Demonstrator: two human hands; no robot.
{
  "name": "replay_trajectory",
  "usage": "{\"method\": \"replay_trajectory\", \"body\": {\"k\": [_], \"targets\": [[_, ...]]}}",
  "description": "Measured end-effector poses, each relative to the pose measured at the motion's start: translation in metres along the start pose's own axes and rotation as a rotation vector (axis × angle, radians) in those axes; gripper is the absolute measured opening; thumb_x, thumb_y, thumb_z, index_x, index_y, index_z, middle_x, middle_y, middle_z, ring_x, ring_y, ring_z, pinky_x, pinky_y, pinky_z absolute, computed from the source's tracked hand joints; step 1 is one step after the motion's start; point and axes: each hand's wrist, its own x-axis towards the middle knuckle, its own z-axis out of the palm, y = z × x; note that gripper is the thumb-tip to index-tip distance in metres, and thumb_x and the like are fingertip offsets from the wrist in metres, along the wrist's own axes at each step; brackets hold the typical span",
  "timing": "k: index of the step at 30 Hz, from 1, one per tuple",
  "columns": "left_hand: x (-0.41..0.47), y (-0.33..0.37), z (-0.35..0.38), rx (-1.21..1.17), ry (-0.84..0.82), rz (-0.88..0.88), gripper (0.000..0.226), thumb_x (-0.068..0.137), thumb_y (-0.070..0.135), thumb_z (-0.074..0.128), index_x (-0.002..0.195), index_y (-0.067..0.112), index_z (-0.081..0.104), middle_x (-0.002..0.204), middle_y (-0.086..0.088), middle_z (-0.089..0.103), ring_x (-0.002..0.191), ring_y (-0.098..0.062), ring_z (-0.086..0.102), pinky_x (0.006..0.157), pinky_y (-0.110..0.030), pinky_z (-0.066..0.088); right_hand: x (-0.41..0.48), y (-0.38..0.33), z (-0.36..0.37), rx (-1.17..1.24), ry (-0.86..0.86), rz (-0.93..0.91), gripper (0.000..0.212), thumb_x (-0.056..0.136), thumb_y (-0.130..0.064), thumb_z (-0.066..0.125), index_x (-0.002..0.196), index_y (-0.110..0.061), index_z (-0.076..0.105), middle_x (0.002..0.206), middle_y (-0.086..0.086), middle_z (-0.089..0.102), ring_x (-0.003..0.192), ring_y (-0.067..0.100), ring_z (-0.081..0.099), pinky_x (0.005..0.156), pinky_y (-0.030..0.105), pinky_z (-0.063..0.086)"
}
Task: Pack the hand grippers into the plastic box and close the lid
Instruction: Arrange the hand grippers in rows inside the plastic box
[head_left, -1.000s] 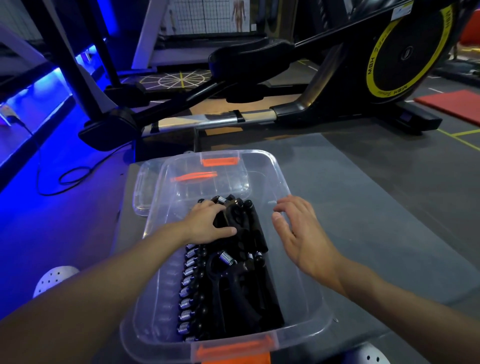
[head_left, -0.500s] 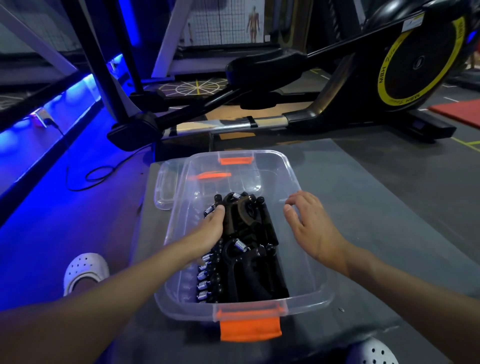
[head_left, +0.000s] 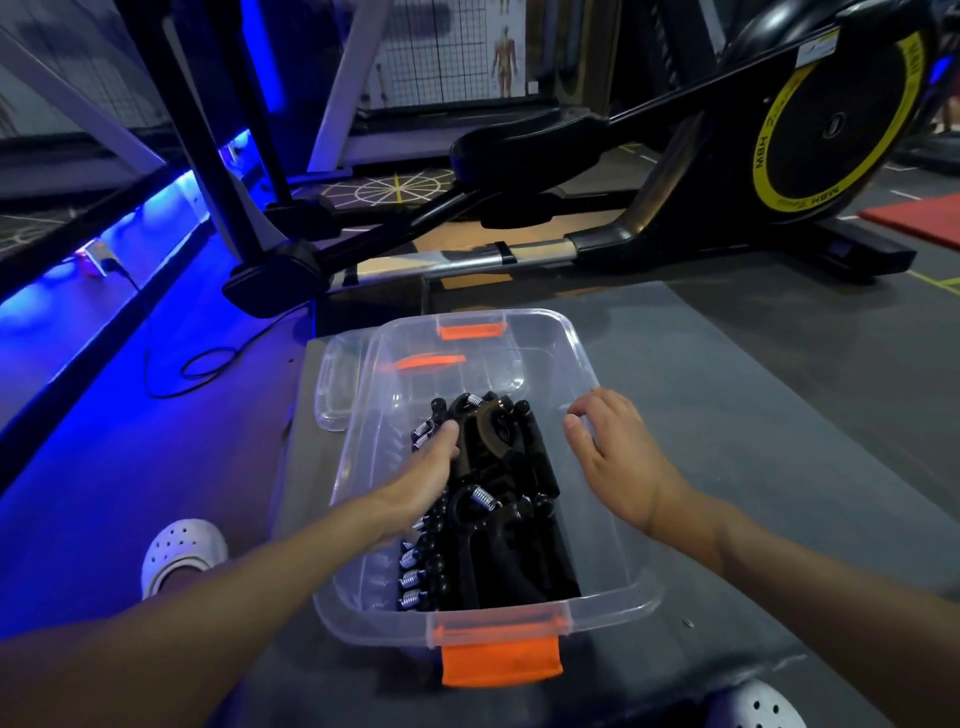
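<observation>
Nearest, two white clogs (head_left: 183, 555) are seen at the bottom edge, one on each side; just beyond them an orange latch (head_left: 501, 666) is seen hanging down from the near end of a clear plastic box (head_left: 615, 605), which is set on a grey mat (head_left: 769, 426); the box is left uncovered. The black hand grippers (head_left: 519, 540) are packed inside it, stacked along its length, with their steel springs lined up on the left side. The left hand (head_left: 423, 475) is reached into the box and laid on the far part of the pile, thumb against a gripper; its fingers are hidden beneath it, so whether anything is gripped cannot be told. The right hand (head_left: 621, 460) is held over the right rim, loosely spread with gently bent fingers, and nothing is held in it. A second orange latch (head_left: 472, 331) is fixed at the far end; the clear lid (head_left: 332, 397) is lying just beyond and left of the box, partly seen through its walls. Farther off, a black cable (head_left: 208, 364) is looped on the blue-lit floor, an exercise machine (head_left: 831, 135) with a yellow-ringed wheel is standing across the view, and a red mat (head_left: 919, 221) is laid at the right.
</observation>
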Motion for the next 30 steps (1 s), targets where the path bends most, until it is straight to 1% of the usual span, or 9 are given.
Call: {"method": "replay_trajectory", "body": {"k": [2, 4, 6, 9, 11, 13, 21, 27, 30], "targets": [[0.002, -0.010, 0.005, 0.303, -0.033, 0.154, 0.060, 0.090, 0.071, 0.024, 0.116, 0.024, 0.051, 0.131, -0.003, 0.049, 0.129, -0.021, 0.043, 0.112, -0.041, 0.030, 0.001, 0.000, 0.000, 0.012, 0.007, 0.001, 0.053, 0.091, -0.051, 0.024, 0.097, -0.013, 0.060, 0.103, 0.001, 0.057, 0.109, 0.018, 0.050, 0.099, 0.025, 0.035], [-0.003, -0.018, 0.006, 0.582, -0.072, 0.284, 0.052, 0.095, 0.061, 0.038, 0.125, 0.021, 0.048, 0.130, -0.004, 0.042, 0.128, -0.020, 0.043, 0.112, -0.039, 0.032, 0.001, 0.000, 0.000, 0.021, 0.008, 0.001, 0.053, 0.091, -0.051, 0.024, 0.097, -0.012, 0.060, 0.102, 0.001, 0.057, 0.108, 0.019, 0.050, 0.099, 0.026, 0.035], [-0.007, -0.022, 0.001, 0.771, -0.095, 0.346, 0.062, 0.093, 0.056, 0.050, 0.139, 0.018, 0.035, 0.135, -0.003, 0.032, 0.125, -0.021, 0.043, 0.110, -0.039, 0.036, 0.001, 0.000, 0.000, 0.029, 0.012, -0.001, 0.053, 0.091, -0.051, 0.024, 0.096, -0.012, 0.060, 0.100, 0.000, 0.056, 0.107, 0.020, 0.050, 0.099, 0.028, 0.036], [-0.007, -0.029, 0.000, 0.942, -0.141, 0.326, 0.079, 0.088, 0.059, 0.056, 0.146, 0.022, 0.018, 0.144, -0.004, 0.016, 0.131, -0.032, 0.039, 0.107, -0.047, 0.040, 0.000, 0.000, -0.001, 0.037, 0.015, -0.001, 0.052, 0.090, -0.050, 0.024, 0.095, -0.012, 0.059, 0.098, 0.000, 0.055, 0.106, 0.020, 0.050, 0.099, 0.030, 0.037], [-0.006, -0.035, 0.002, 0.947, -0.172, 0.299, 0.086, 0.085, 0.063, 0.058, 0.148, 0.025, 0.012, 0.153, -0.003, 0.002, 0.140, -0.035, 0.027, 0.111, -0.050, 0.036, 0.000, -0.002, -0.002, 0.042, 0.016, -0.002, 0.053, 0.090, -0.051, 0.023, 0.095, -0.012, 0.059, 0.098, 0.000, 0.055, 0.106, 0.020, 0.049, 0.099, 0.029, 0.036], [-0.009, -0.037, 0.005, 0.918, -0.159, 0.325, 0.088, 0.085, 0.061, 0.060, 0.149, 0.024, 0.012, 0.155, -0.001, -0.004, 0.143, -0.035, 0.022, 0.113, -0.049, 0.033, 0.000, -0.003, -0.002, 0.042, 0.014, -0.007, 0.053, 0.090, -0.051, 0.023, 0.095, -0.012, 0.059, 0.098, 0.000, 0.055, 0.106, 0.019, 0.049, 0.098, 0.028, 0.035], [-0.011, -0.036, 0.005, 0.865, -0.104, 0.479, 0.084, 0.082, 0.060, 0.062, 0.145, 0.021, 0.023, 0.153, 0.006, -0.007, 0.140, -0.029, 0.032, 0.112, -0.040, 0.036, -0.001, -0.004, -0.004, 0.036, -0.009, 0.000, 0.045, 0.094, -0.044, 0.028, 0.098, -0.012, 0.058, 0.101, -0.001, 0.053, 0.109, 0.018, 0.047, 0.101, 0.030, 0.036], [-0.008, -0.037, 0.012, 0.871, -0.099, 0.480, 0.083, 0.076, 0.066, 0.055, 0.141, 0.023, 0.026, 0.149, 0.005, 0.002, 0.133, -0.031, 0.040, 0.109, -0.042, 0.039, -0.001, -0.006, -0.005, 0.028, -0.011, 0.002, 0.051, 0.092, -0.049, 0.025, 0.098, -0.011, 0.059, 0.101, -0.001, 0.054, 0.109, 0.018, 0.047, 0.101, 0.030, 0.036], [-0.009, -0.036, 0.013, 0.851, -0.084, 0.472, 0.077, 0.080, 0.057, 0.059, 0.140, 0.018, 0.030, 0.144, 0.001, 0.010, 0.126, -0.029, 0.044, 0.107, -0.040, 0.040, -0.002, -0.005, -0.005, 0.029, -0.014, 0.007, 0.048, 0.093, -0.047, 0.026, 0.098, -0.012, 0.059, 0.101, -0.002, 0.054, 0.110, 0.017, 0.046, 0.100, 0.028, 0.036]]}}
